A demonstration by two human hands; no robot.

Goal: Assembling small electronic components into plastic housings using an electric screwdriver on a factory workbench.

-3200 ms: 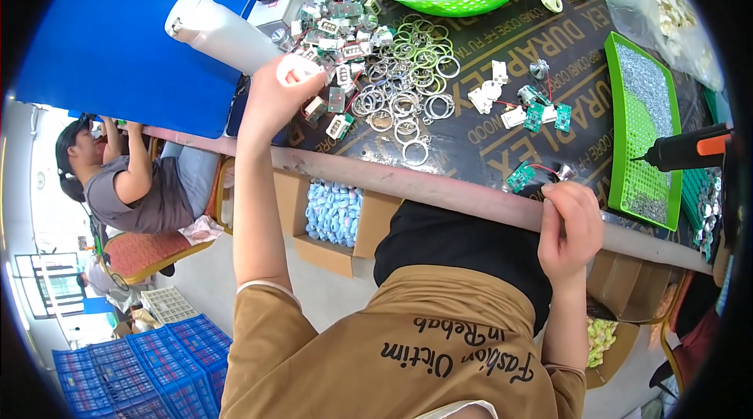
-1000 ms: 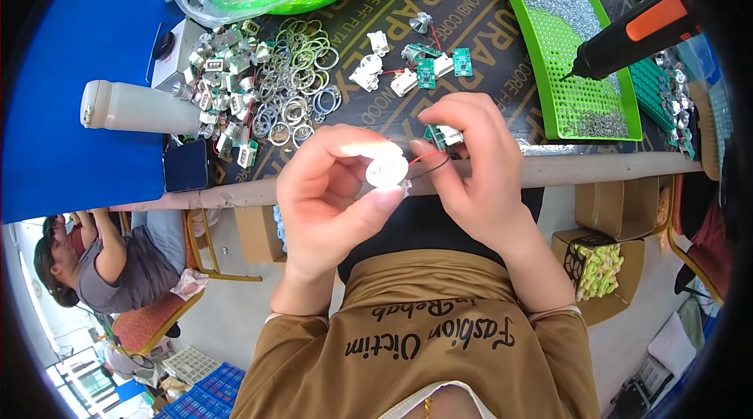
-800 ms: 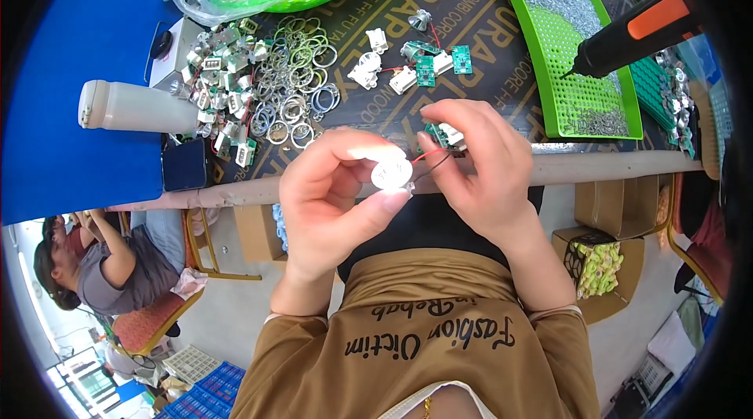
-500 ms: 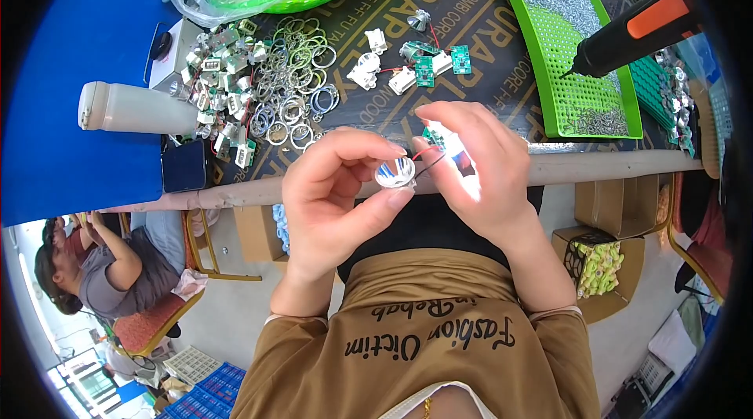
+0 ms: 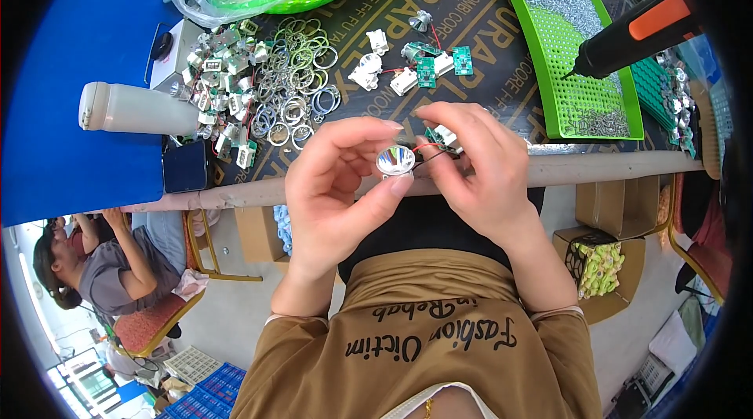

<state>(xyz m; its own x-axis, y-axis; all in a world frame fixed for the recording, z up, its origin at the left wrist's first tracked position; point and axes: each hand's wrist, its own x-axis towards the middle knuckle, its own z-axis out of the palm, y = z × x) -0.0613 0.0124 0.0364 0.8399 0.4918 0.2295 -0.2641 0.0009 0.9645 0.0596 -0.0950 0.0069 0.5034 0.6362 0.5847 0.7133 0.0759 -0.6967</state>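
- Left hand (image 5: 329, 188): index lifted off the reflector cup (image 5: 395, 160) since the earlier frame; thumb touches lower rim; finger contact behind it hidden, can't tell if pinching
- Reflector cup: slightly farther up, toward table; between hands, left thumb nearest; mouth faces up
- Red wire (image 5: 423, 145), black wire (image 5: 427, 158): run rightward from cup
- Right hand (image 5: 488, 164): thumb and curled fingers hold green circuit board (image 5: 433, 135); index and thumb tips apart; glare gone
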